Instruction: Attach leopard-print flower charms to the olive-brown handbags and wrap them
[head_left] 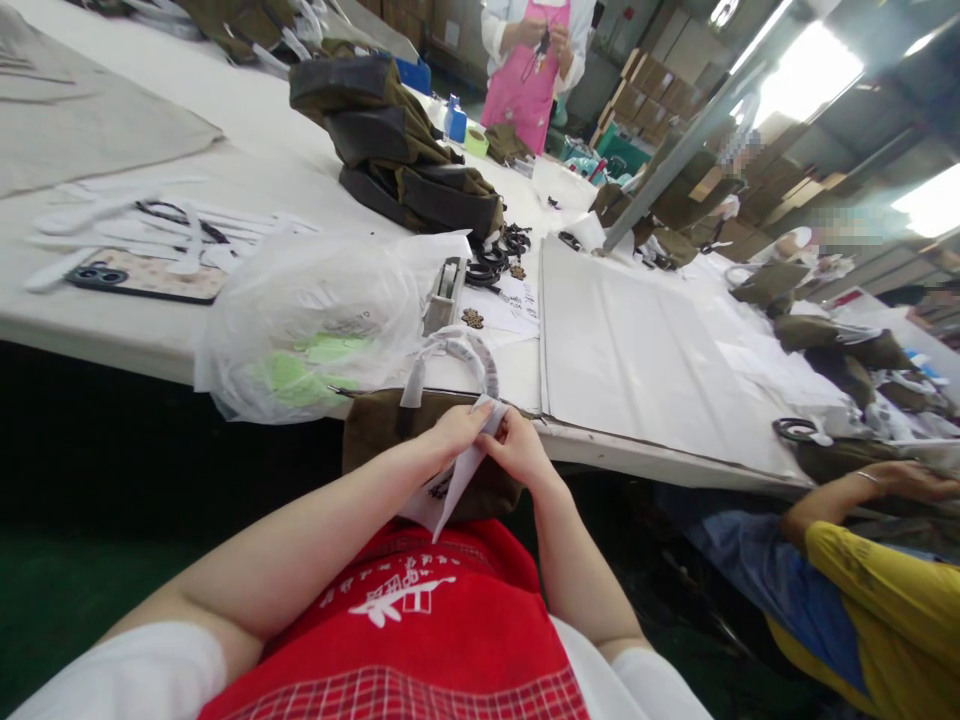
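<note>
Workroom: a long table [480,360] with a white covering runs across my front, and brown cartons [649,88] are stacked at the back. Left hand [459,428]: fingers bent, closed in a pinch on a thin white sheet [466,465]. Right hand [519,448]: fingertips drawn together on the same sheet, close beside the left. The sheet hangs over the front of a brown bag [379,425], positioned between my red apron [420,610] and the table edge. The bag's zipper runs along the top; its upright handle [469,345] is wrapped in pale film.

Beyond the handle: a grey metal tool [444,295], type unclear. Left of it: a clear plastic bag [315,320] with light green contents, overhanging the edge, then a phone [146,280] lying near white strips [97,222]. Behind: a pile of dark brown bags [397,150], with black rings [487,268] near its right end. Right of the tool: large grey-white sheets [645,350] lie flat.

Across the table: a person in a pink apron [525,75], both hands raised around a small dark item. Far right: a person in a yellow top [885,600], one arm extended over brown material.
</note>
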